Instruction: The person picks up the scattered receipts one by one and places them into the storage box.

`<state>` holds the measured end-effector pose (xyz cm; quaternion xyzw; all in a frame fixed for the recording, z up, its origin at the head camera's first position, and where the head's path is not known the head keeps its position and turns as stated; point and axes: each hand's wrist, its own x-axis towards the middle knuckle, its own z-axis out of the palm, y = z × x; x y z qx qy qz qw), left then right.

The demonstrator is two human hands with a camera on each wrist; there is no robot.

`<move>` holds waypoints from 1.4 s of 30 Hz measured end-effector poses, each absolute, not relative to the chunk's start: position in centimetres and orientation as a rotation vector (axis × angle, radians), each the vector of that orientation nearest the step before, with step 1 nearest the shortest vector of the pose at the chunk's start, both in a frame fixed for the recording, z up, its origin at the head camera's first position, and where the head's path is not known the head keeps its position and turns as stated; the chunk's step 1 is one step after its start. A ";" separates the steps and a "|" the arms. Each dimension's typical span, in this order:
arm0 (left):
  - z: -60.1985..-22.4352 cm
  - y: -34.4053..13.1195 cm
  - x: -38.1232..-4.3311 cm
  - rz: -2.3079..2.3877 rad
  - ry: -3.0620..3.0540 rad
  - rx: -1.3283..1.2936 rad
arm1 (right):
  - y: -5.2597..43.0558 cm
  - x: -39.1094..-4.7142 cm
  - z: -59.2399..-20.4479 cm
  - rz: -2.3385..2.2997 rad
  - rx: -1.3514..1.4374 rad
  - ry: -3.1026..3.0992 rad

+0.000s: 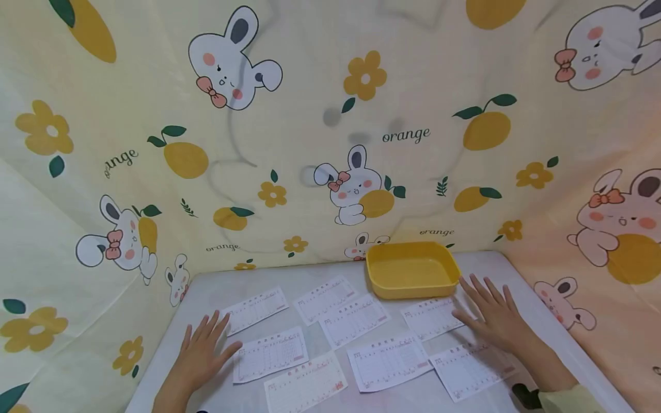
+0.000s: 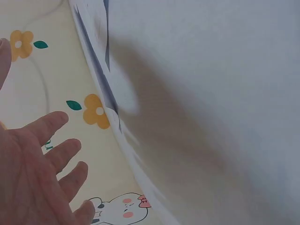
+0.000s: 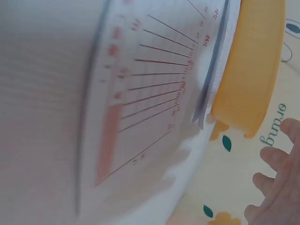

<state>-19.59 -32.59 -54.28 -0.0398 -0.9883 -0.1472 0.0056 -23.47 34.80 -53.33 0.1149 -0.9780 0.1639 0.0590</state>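
Observation:
Several printed paper forms (image 1: 388,361) with ruled lines lie spread over the white table in the head view. My left hand (image 1: 198,358) hovers at the left side with straight, spread fingers, close to two of the forms (image 1: 270,354). Nothing is in it; the left wrist view shows the bare palm (image 2: 28,173). On the other side, my right hand (image 1: 496,321) is spread above the right-hand forms (image 1: 472,370), its fingertips near the yellow plastic bin (image 1: 413,287). The right wrist view shows these fingers (image 3: 276,159) holding nothing, beside a form (image 3: 150,89) with a red strip.
The bin stands at the table's back edge, right of centre. A cream cloth (image 1: 304,103) printed with rabbits, oranges and flowers hangs behind and around the white table (image 1: 206,292). Some forms overlap at the middle and right.

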 end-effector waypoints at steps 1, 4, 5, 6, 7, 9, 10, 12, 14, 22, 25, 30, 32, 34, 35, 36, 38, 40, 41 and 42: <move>-54.4 -32.6 -19.8 -0.459 -3.096 -0.125 | 34.7 -23.7 -53.2 0.499 0.347 -2.962; -54.6 -32.8 -20.3 -0.462 -3.109 -0.124 | 34.5 -24.2 -53.0 0.507 0.351 -2.955; -54.7 -32.9 -20.4 -0.466 -3.115 -0.120 | 34.4 -24.3 -53.0 0.509 0.352 -2.949; -54.7 -33.0 -20.6 -0.473 -3.120 -0.116 | 34.3 -24.5 -52.9 0.513 0.356 -2.944; -54.7 -33.1 -20.8 -0.479 -3.123 -0.114 | 34.2 -24.7 -52.9 0.514 0.360 -2.939; -54.6 -33.1 -21.2 -0.487 -3.129 -0.114 | 34.0 -25.1 -52.8 0.501 0.360 -2.931; -54.6 -33.1 -21.4 -0.493 -3.134 -0.109 | 34.0 -25.3 -52.8 0.496 0.360 -2.925; -54.5 -33.2 -21.7 -0.490 -3.144 -0.098 | 33.9 -25.7 -52.7 0.502 0.366 -2.921; -54.5 -33.2 -22.0 -0.485 -3.155 -0.084 | 33.9 -26.1 -52.5 0.507 0.376 -2.920; -54.7 -33.8 -22.9 -0.440 -3.156 -0.069 | 34.1 -28.3 -52.1 0.556 0.460 -2.892; -55.1 -34.0 -23.5 -0.434 -3.151 -0.068 | 34.1 -29.2 -52.0 0.545 0.459 -2.897; -55.3 -34.2 -24.3 -0.441 -3.138 -0.069 | 33.9 -30.3 -51.7 0.570 0.460 -2.924; -55.2 -34.2 -24.5 -0.443 -3.148 -0.053 | 33.8 -30.8 -51.8 0.588 0.463 -2.931; -54.9 -34.1 -24.7 -0.444 -3.163 -0.024 | 33.7 -31.3 -51.9 0.595 0.466 -2.934; -54.8 -34.0 -24.8 -0.445 -3.173 -0.006 | 33.6 -31.6 -52.0 0.596 0.464 -2.935; -54.7 -33.9 -24.9 -0.448 -3.183 0.011 | 33.6 -31.9 -52.1 0.598 0.461 -2.937; -54.5 -33.9 -25.2 -0.445 -3.199 0.037 | 33.6 -32.4 -52.2 0.599 0.463 -2.936; -54.5 -33.9 -25.4 -0.468 -3.208 0.055 | 33.6 -32.8 -52.4 0.601 0.466 -2.931; -54.5 -33.9 -25.4 -0.484 -3.213 0.064 | 33.6 -32.9 -52.5 0.599 0.462 -2.931; -54.5 -33.9 -25.5 -0.492 -3.218 0.071 | 33.6 -33.1 -52.6 0.602 0.459 -2.931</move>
